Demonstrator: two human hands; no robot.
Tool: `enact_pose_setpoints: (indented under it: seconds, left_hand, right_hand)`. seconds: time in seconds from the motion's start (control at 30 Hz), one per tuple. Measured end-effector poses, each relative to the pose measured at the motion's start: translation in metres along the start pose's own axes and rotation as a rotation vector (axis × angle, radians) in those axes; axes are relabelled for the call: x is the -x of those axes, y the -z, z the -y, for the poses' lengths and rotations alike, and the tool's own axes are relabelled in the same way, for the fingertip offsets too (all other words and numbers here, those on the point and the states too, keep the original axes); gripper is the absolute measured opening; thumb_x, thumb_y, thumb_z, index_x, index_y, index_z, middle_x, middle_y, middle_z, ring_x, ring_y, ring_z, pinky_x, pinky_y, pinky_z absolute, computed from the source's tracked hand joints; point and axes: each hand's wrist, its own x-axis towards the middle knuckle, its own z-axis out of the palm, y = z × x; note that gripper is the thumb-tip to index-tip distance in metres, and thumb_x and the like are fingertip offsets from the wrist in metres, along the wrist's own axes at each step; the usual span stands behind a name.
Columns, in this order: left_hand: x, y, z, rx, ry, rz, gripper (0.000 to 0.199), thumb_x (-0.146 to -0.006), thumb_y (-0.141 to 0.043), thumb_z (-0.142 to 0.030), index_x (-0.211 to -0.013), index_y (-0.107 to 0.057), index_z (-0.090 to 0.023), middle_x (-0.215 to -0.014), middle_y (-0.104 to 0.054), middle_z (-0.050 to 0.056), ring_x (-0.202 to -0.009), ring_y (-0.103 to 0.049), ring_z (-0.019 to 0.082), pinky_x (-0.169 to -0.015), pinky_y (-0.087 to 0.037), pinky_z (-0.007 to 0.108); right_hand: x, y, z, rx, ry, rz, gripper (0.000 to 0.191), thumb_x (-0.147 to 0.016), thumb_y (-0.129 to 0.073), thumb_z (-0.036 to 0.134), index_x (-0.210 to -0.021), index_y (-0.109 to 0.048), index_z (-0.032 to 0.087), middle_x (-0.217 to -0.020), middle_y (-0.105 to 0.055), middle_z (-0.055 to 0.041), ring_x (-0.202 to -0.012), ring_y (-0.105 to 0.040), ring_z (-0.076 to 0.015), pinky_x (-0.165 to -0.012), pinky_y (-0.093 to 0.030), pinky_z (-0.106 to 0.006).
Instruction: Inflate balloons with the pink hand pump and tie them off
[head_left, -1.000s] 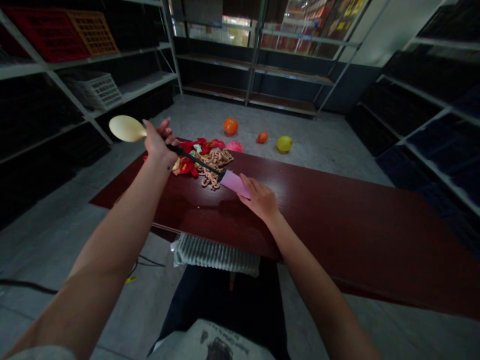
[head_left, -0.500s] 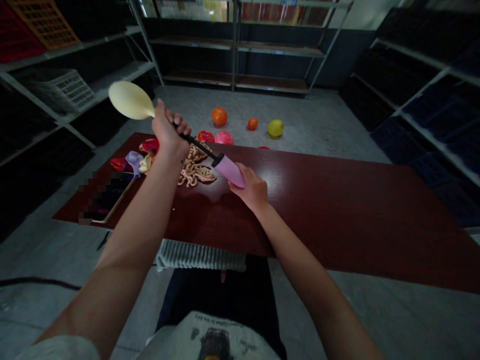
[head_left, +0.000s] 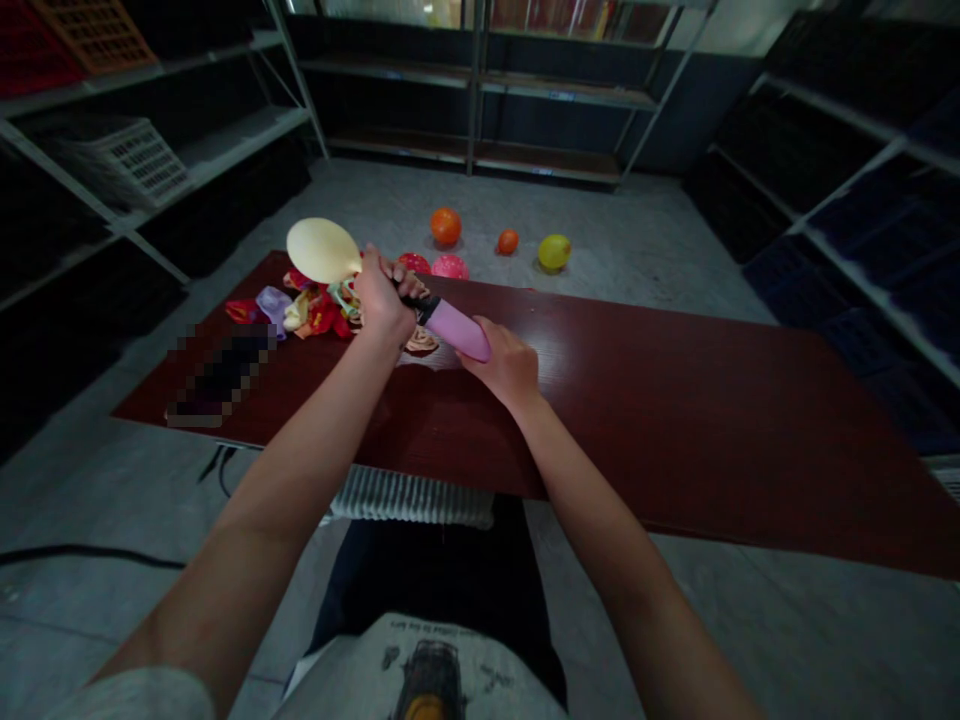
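Note:
Both my hands are on a balloon pump with a pink barrel and a black rod end. My left hand is wrapped round the black end, with the neck of a pale yellow balloon at its thumb side; the balloon is partly filled. Round the far end of the pink barrel, my right hand is closed. The pump's rod is hardly visible between barrel and left hand. Beneath my left hand lies a heap of beige twisted strands, partly covered.
Limp balloons in several colours and a blurred-out dark flat object lie at the left of the brown table. Inflated balloons, such as an orange one and a yellow one, rest on the floor beyond. Shelves stand around.
My left hand has moved right and down toward my right hand, pushing the rod into the pink barrel. The pale yellow balloon has moved along with it. My right hand has stayed nearly in place.

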Motion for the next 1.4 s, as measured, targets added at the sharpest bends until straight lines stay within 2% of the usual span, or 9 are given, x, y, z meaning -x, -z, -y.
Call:
enact_pose_setpoints:
  seconds: [0.17,0.3,0.57,0.7,0.83,0.93,1.1,1.27,1.4]
  left_hand:
    - [-0.005,0.015,-0.027,0.043,-0.028,-0.072,0.045,-0.111,-0.036,-0.027,-0.069,-0.022,-0.021,-0.053,-0.023,-0.007,-0.039,-0.019,0.008,-0.042,-0.018,0.024]
    - [-0.013,0.027,-0.051,0.072,-0.06,-0.16,0.045,-0.111,-0.034,-0.024,-0.068,-0.022,-0.021,-0.051,-0.022,-0.007,-0.038,-0.019,0.008,-0.042,-0.02,0.023]
    - [-0.035,0.043,-0.107,0.097,-0.117,-0.17,0.044,-0.107,-0.037,-0.017,-0.065,-0.023,-0.021,-0.046,-0.025,-0.005,-0.037,-0.021,0.011,-0.044,-0.019,0.029]
    - [-0.039,0.034,-0.134,0.069,-0.175,-0.096,0.045,-0.111,-0.036,-0.026,-0.068,-0.023,-0.022,-0.045,-0.023,-0.006,-0.039,-0.02,0.013,-0.047,-0.017,0.028]
    - [-0.03,0.008,-0.145,0.01,-0.242,0.009,0.046,-0.114,-0.033,-0.031,-0.07,-0.022,-0.022,-0.048,-0.023,-0.006,-0.04,-0.02,0.012,-0.049,-0.017,0.026]
    - [-0.019,-0.016,-0.138,-0.045,-0.272,0.077,0.049,-0.115,-0.035,-0.038,-0.07,-0.022,-0.021,-0.051,-0.021,-0.006,-0.041,-0.02,0.011,-0.048,-0.017,0.025]
    - [-0.01,-0.049,-0.11,-0.088,-0.269,0.204,0.049,-0.113,-0.036,-0.042,-0.07,-0.024,-0.022,-0.054,-0.02,-0.004,-0.044,-0.021,0.014,-0.046,-0.017,0.026]
    - [-0.007,-0.069,-0.063,-0.112,-0.188,0.308,0.053,-0.113,-0.04,-0.041,-0.067,-0.024,-0.021,-0.052,-0.019,-0.004,-0.044,-0.018,0.014,-0.047,-0.019,0.028]
    - [0.003,-0.07,-0.017,-0.19,-0.069,0.321,0.056,-0.112,-0.043,-0.042,-0.065,-0.024,-0.02,-0.05,-0.018,-0.004,-0.042,-0.018,0.012,-0.046,-0.019,0.029]
  right_hand:
    - [0.002,-0.006,0.005,0.076,0.095,-0.01,0.05,-0.092,-0.065,0.046,-0.132,-0.062,0.018,-0.118,-0.075,-0.012,-0.1,-0.07,-0.0262,-0.081,-0.053,-0.035]
    - [0.003,0.0,0.006,0.151,0.15,0.01,0.048,-0.093,-0.064,0.048,-0.13,-0.063,0.018,-0.114,-0.076,-0.012,-0.096,-0.07,-0.0259,-0.076,-0.051,-0.035]
    - [0.002,0.011,0.004,0.204,0.186,0.005,0.045,-0.093,-0.064,0.046,-0.129,-0.064,0.02,-0.113,-0.076,-0.0109,-0.092,-0.071,-0.0255,-0.074,-0.051,-0.035]
    - [0.001,0.01,0.005,0.118,0.159,-0.013,0.049,-0.091,-0.066,0.047,-0.132,-0.063,0.02,-0.115,-0.076,-0.0113,-0.094,-0.072,-0.0254,-0.077,-0.054,-0.035]
    - [0.002,0.006,0.007,-0.06,0.112,-0.046,0.052,-0.088,-0.068,0.05,-0.132,-0.062,0.021,-0.12,-0.075,-0.0104,-0.101,-0.073,-0.0265,-0.086,-0.059,-0.04]
    - [0.005,0.004,0.005,-0.221,0.064,-0.039,0.054,-0.084,-0.071,0.051,-0.13,-0.063,0.022,-0.122,-0.075,-0.0091,-0.104,-0.074,-0.0272,-0.09,-0.06,-0.043]
    - [0.006,0.008,-0.009,-0.363,-0.042,-0.03,0.052,-0.08,-0.072,0.049,-0.125,-0.065,0.024,-0.116,-0.077,-0.0065,-0.099,-0.075,-0.0267,-0.089,-0.06,-0.042]
    - [0.001,0.013,-0.018,-0.39,-0.135,-0.049,0.049,-0.08,-0.071,0.051,-0.121,-0.066,0.024,-0.109,-0.078,-0.0053,-0.094,-0.075,-0.026,-0.084,-0.06,-0.04]
    - [0.0,0.012,-0.019,-0.365,-0.162,-0.039,0.049,-0.086,-0.065,0.054,-0.123,-0.064,0.022,-0.106,-0.078,-0.0054,-0.092,-0.075,-0.0242,-0.081,-0.059,-0.036]
